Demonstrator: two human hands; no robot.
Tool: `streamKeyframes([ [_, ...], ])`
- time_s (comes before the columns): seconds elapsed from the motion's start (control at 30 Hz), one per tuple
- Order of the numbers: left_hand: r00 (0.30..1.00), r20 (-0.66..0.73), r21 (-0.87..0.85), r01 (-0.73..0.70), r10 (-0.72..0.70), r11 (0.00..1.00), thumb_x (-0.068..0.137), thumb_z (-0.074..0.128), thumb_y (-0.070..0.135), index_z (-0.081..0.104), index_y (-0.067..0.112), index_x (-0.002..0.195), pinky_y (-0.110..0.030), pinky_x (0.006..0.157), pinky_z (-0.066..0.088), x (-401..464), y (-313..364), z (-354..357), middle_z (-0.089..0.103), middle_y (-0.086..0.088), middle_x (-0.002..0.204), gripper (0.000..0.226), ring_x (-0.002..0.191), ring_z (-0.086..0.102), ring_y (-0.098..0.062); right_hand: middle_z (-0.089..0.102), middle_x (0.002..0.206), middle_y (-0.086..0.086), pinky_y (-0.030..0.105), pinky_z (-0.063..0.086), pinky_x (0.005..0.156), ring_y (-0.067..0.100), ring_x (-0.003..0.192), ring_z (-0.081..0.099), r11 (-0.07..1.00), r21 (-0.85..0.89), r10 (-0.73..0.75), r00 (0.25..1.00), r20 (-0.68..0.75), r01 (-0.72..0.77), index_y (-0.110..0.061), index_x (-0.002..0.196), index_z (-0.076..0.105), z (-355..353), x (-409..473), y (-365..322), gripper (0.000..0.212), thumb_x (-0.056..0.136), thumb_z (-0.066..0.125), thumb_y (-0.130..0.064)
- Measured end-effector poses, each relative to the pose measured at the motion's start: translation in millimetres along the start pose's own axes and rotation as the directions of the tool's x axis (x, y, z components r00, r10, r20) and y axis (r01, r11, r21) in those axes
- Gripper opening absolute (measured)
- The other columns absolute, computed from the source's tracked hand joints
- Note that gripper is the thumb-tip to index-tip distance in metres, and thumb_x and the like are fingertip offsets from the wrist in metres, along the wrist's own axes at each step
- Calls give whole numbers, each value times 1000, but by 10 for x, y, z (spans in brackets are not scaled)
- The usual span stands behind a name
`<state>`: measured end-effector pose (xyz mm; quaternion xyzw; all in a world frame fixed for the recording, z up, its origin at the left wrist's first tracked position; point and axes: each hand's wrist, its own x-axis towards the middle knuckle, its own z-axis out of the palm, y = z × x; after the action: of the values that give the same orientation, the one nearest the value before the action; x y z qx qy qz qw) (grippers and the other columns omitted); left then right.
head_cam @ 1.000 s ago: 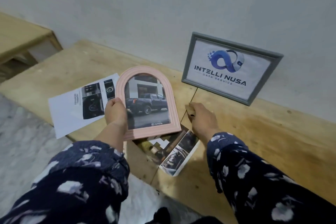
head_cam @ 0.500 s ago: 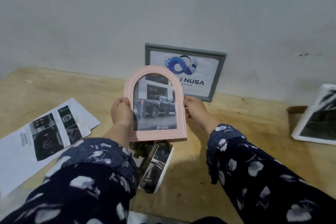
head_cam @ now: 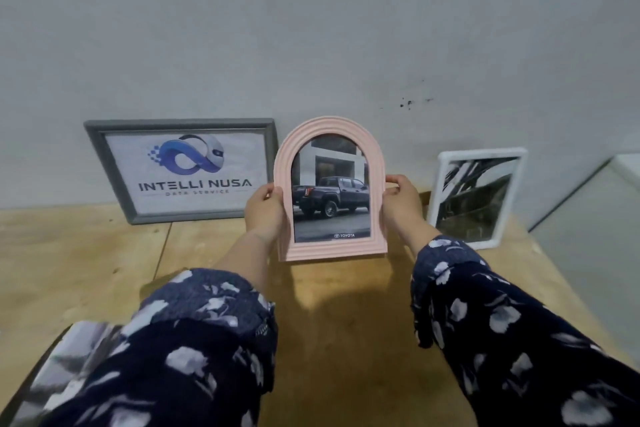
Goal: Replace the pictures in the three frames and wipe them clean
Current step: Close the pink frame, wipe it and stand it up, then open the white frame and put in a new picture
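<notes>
A pink arched frame (head_cam: 330, 250) with a picture of a dark pickup truck stands upright near the back of the wooden table (head_cam: 97, 263). My left hand (head_cam: 264, 210) grips its left edge and my right hand (head_cam: 401, 199) grips its right edge. A grey rectangular frame (head_cam: 104, 163) with an "Intelli Nusa" logo leans against the wall to the left. To the right, a white frame (head_cam: 483, 243) with a dark black-and-white picture leans against the wall.
The grey wall (head_cam: 311, 28) rises right behind the frames. A white box-like object (head_cam: 595, 211) sits at the table's right end. A blurred printed page (head_cam: 52, 364) shows at the lower left, partly under my sleeve.
The pink frame has gone from low over the loose pictures up and back between the grey and white frames. My right hand left the table and took its right edge. The view swung right.
</notes>
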<state>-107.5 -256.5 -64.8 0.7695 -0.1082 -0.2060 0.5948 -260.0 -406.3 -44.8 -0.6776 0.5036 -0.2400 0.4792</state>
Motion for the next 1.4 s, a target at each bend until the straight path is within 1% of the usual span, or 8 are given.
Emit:
streamKeyframes([
  [0.1,1000,-19,51,24,-23,998,102,41,25,61,17,111,-45,98,47,121,26,336,62,-6,108,23,103,57,-30,62,82,1,35,52,69,21,77,61,1000,-12,-7,999,-35,7,-22,113,52,-119,270,77,29,98,34,-7],
  [0.27,991,-131,123,10,6,992,104,36,23,56,11,127,-30,92,37,206,27,679,58,-8,121,33,111,52,-26,67,101,4,46,54,84,25,87,64,998,-64,-8,1000,27,10,-32,109,47,-105,567,206,26,99,35,-12],
  [0.6,982,-190,184,26,9,983,105,32,23,46,8,138,-37,102,37,227,-31,874,54,-13,134,39,124,48,-32,58,101,-1,41,54,81,24,86,60,995,-95,17,997,79,-9,-23,126,41,-67,686,243,36,95,39,-5],
  [0.83,980,-185,261,-15,65,965,96,49,19,31,6,146,-42,116,28,152,185,775,36,-14,150,55,138,35,-32,54,127,6,46,51,93,29,105,58,975,-190,153,966,208,-114,-21,147,27,-33,495,101,60,92,42,-2],
  [0.93,973,-151,399,-101,174,912,89,54,19,49,7,128,-46,109,37,22,259,813,46,-16,135,41,126,44,-34,50,133,10,43,49,98,31,114,54,957,-231,236,930,283,-173,-16,149,23,-81,259,109,57,95,38,-5],
  [1.07,954,-122,516,-176,275,838,92,54,15,43,15,136,-44,111,32,-237,364,1043,25,-8,150,46,137,26,-28,42,145,10,32,48,84,24,103,56,952,-234,268,905,331,-197,-14,149,28,-343,-58,231,54,97,31,-3],
  [1.2,952,40,490,-282,302,825,90,54,14,47,16,130,-44,103,36,-499,435,1424,26,-6,145,40,133,27,-29,43,145,9,37,46,101,31,121,52,941,-198,314,923,220,-273,-14,146,37,-824,-203,544,51,97,31,-1],
  [1.4,894,275,404,-442,355,801,94,49,14,39,14,139,-44,110,32,-745,627,1932,30,-5,147,46,135,33,-25,43,145,12,28,41,94,17,104,45,930,-232,309,949,68,-286,-8,144,40,-1622,-110,930,44,100,33,-5],
])
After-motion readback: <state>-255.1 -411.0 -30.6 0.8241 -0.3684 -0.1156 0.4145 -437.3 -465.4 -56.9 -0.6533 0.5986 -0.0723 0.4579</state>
